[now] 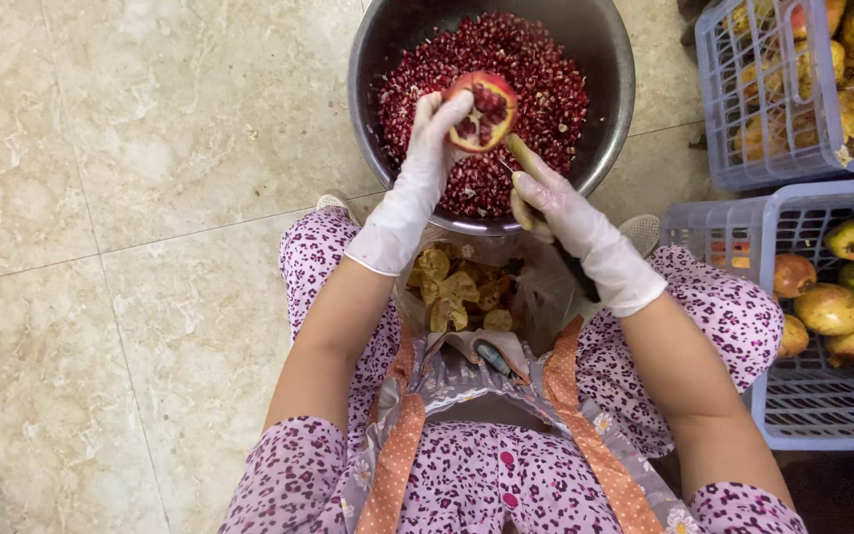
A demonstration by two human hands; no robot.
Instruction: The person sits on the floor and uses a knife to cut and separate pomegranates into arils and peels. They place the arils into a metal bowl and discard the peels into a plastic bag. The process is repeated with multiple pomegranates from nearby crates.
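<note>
Left hand (427, 148): white-gloved, fingers closed around a cut pomegranate piece (481, 109), holding it cut face up over the bowl.
Right hand (546, 198): white-gloved, closed on a pale stick-like tool (524, 158) whose tip points up at the fruit; whether tool and fruit touch cannot be told.
Pomegranate piece: above the middle of the bowl; part of its red seeds still sit in the rind, so by the look of it this piece is only partly emptied.
Metal bowl (610, 59): round and dark, on the tiled floor in front of the person's knees; its bottom is covered deep with loose red seeds (536, 69), a sign that a good many fruits are already done.
Spent rinds (457, 292): yellowish emptied peel pieces heaped in a clear bag between the knees, just below the bowl's near rim.
Near basket (803, 405): pale lilac plastic, at the person's right, with whole pomegranates (847, 297) lying at its far end and bare mesh nearer.
Far basket (724, 119): same kind, beyond the first, heaped with more whole fruit.
Progress, judged: well under way, with plenty of fruit left to open.
</note>
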